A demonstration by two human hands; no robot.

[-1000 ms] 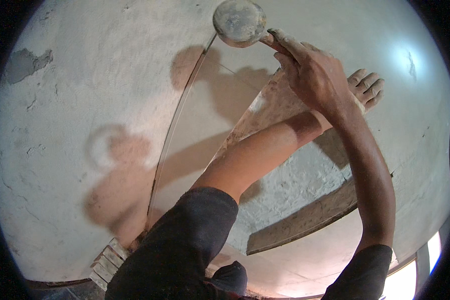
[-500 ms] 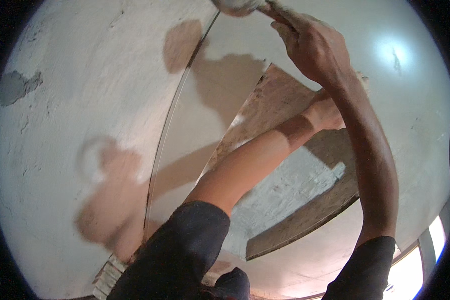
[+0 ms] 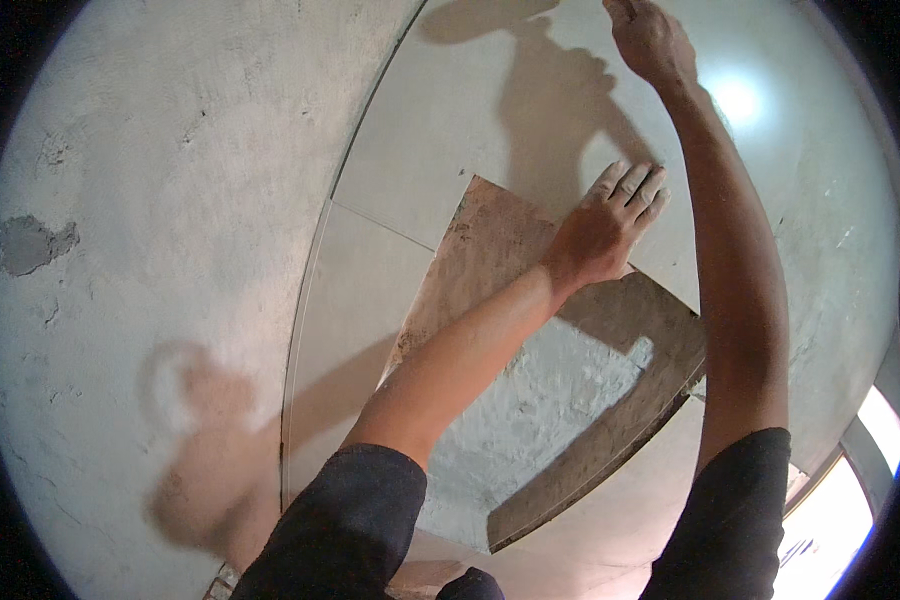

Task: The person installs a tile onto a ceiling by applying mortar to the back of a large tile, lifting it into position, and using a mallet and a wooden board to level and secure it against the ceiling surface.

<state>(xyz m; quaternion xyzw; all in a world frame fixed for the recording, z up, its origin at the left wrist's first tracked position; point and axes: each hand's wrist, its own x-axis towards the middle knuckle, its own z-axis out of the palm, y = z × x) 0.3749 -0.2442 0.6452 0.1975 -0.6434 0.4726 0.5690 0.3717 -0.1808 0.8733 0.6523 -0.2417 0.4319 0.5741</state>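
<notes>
My left hand lies flat on a large pale tile, its dusty fingers stretched out over the tile's lower edge. Below that hand is a recessed untiled patch of brown, rough backing. Grey mortar is spread over part of it. My right hand is raised at the upper edge, its fingers closed round a mallet handle. The mallet's head is out of view now, but its shadow falls on the tiles at the top.
A rough plastered wall with a chipped grey spot rises on the left. A dark joint divides it from the tiles. More tile borders the patch below. A bright opening shows at the lower right.
My right hand has moved up and slightly right, taking the mallet's head out of view. My left hand, formerly half hidden behind the right arm, now shows whole, further left. The view has shifted slightly.
</notes>
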